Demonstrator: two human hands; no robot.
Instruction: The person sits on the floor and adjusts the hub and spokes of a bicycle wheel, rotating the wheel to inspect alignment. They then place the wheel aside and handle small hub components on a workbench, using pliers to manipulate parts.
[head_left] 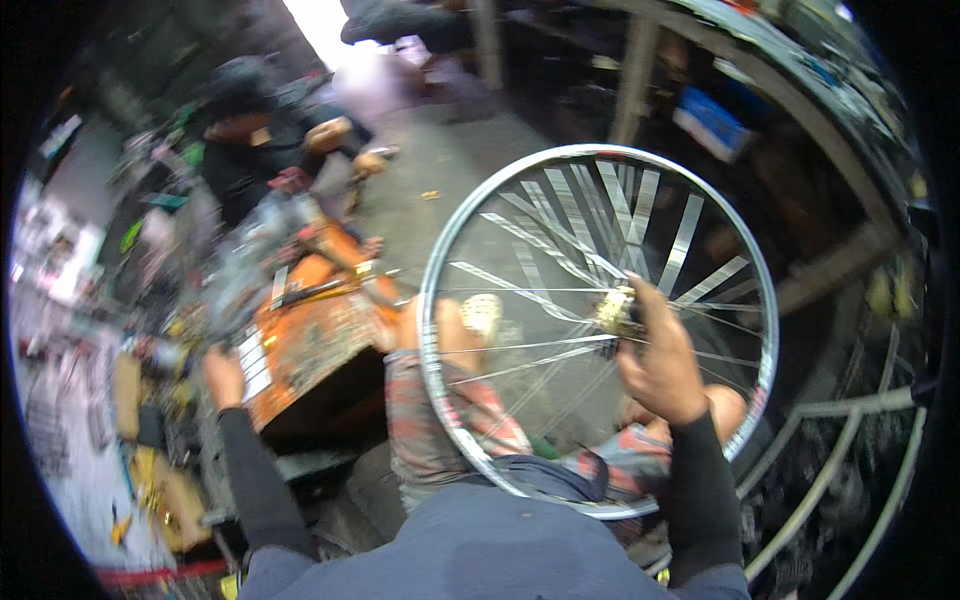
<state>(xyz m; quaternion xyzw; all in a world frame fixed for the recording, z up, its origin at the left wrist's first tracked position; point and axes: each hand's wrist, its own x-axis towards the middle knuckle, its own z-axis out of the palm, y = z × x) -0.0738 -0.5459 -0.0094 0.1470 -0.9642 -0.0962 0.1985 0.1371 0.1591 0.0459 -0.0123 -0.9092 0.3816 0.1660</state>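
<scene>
Right hand [662,350] at the centre of the spoked wheel [602,330], gold hub [618,310] in grasp.

I have the bicycle wheel [601,318] over the lap [445,400], my right hand [664,355] at its hub [620,308]. Left of it stands the low work stand [325,340]: a long-handled tool [312,292] on top, a strip [255,366] and my left hand [224,378] at its left edge. Beyond its far edge is a co-worker [230,180]; far right, a box [712,122] below the wooden bench [635,80].
</scene>
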